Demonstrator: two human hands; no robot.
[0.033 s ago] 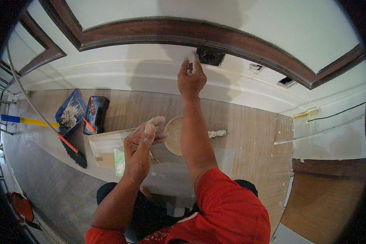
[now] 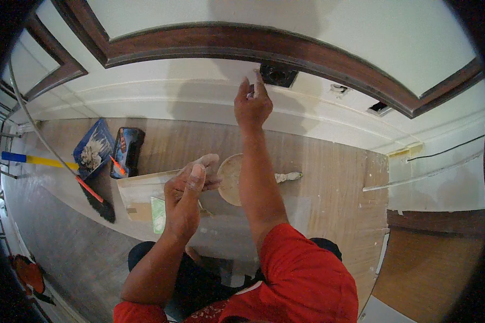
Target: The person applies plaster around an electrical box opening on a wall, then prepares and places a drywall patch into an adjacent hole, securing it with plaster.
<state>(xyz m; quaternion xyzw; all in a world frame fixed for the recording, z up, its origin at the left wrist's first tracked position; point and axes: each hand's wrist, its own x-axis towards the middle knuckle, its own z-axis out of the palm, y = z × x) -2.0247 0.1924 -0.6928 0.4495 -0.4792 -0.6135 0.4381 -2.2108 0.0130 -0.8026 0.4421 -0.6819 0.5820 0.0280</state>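
My right hand (image 2: 253,107) reaches to the white lower wall, index finger stretched along it just left of a black square wall box (image 2: 278,75). Its thumb and fingers close around a small dark piece, too hidden to name. My left hand (image 2: 186,188) hovers over the floor with curled, white-dusted fingers and the thumb against them. Whatever lies in it, if anything, cannot be made out. Between my arms sits a round beige tub (image 2: 230,180), partly covered by my right forearm. Right of that arm, a whitish, crusted handle-like piece (image 2: 289,176) sticks out.
Dark wood moulding (image 2: 242,40) runs above the wall box. Further right are two small wall openings (image 2: 380,109). At left lie a blue dustpan (image 2: 95,145) with white scraps, a black-and-blue case (image 2: 128,153), a red-handled brush (image 2: 98,202), a pale board (image 2: 143,188) and a green packet (image 2: 158,214).
My right hand's fingertips have shifted very slightly down the wall. My left hand and the things on the floor stay where they were.
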